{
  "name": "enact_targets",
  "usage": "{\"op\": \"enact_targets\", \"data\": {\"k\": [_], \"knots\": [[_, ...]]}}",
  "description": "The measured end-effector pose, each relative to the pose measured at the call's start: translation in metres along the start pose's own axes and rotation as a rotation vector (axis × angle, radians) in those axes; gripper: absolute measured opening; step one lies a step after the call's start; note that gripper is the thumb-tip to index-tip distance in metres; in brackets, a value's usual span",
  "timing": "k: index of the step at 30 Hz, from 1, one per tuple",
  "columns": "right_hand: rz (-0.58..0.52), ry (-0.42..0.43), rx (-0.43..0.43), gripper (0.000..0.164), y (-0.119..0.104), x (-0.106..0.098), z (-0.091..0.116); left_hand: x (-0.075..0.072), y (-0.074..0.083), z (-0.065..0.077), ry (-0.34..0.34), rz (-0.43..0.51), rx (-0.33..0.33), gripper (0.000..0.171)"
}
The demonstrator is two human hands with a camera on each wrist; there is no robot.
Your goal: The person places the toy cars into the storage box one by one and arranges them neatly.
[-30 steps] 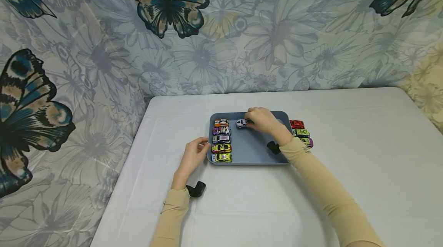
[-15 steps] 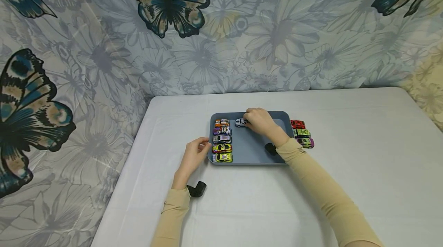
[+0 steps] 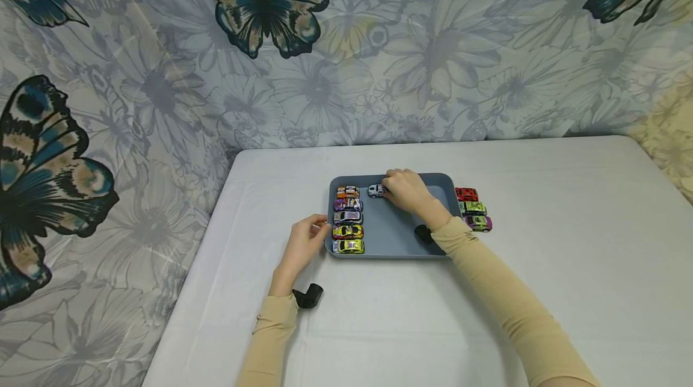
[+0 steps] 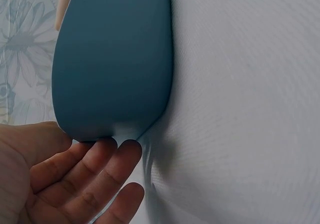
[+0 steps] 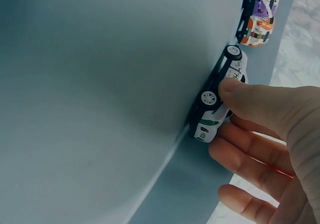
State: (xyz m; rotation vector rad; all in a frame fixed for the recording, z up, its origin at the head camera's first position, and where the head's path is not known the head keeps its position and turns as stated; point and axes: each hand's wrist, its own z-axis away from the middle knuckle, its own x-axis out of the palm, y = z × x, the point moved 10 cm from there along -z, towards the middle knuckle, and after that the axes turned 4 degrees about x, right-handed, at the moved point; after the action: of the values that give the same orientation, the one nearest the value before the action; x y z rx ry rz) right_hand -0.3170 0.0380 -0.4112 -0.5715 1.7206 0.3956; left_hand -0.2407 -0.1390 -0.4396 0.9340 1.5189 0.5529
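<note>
In the right wrist view my right hand (image 5: 270, 134) pinches a white toy car (image 5: 220, 93) between thumb and fingers. The car's wheels face the tray floor, near the far wall. At the left end of the grey-blue tray (image 3: 397, 242), my left hand (image 3: 302, 244) holds the rim, its thumb at the top edge and fingertips against the outer wall (image 4: 112, 83). A column of toy cars lines the tray's left side: orange (image 3: 348, 192), purple (image 3: 348, 204), silver-violet (image 3: 348, 217), yellow and red (image 3: 348, 232), and yellow (image 3: 348, 247).
Right of the tray, on the white-covered table (image 3: 568, 242), sit a red car (image 3: 467, 194), a green car (image 3: 473, 208) and a purple-green car (image 3: 479, 224). A butterfly-print cloth (image 3: 346, 74) hangs behind the table.
Since one second ago, the right hand has shifted very slightly left and back with the white toy car. The left hand stays at the tray rim.
</note>
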Motion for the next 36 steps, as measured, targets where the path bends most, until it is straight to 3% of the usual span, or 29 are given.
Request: {"op": "enact_targets", "data": {"k": [10,16,25,36], "knots": [[-0.008,0.018,-0.001,0.008,0.001,-0.005,0.003,0.0,0.001,-0.001,0.005,0.003,-0.002,0.022],[-0.028,0.033,-0.018,0.013,0.002,-0.017,0.011,0.001,0.001,0.0,0.003,0.009,-0.007,0.021],[-0.031,0.069,-0.048,0.022,0.014,-0.048,0.037,0.001,0.0,0.0,0.004,0.003,-0.011,0.023],[-0.002,0.107,-0.008,0.025,0.043,-0.073,0.076,0.002,0.0,0.001,0.004,0.011,-0.01,0.023]]}}
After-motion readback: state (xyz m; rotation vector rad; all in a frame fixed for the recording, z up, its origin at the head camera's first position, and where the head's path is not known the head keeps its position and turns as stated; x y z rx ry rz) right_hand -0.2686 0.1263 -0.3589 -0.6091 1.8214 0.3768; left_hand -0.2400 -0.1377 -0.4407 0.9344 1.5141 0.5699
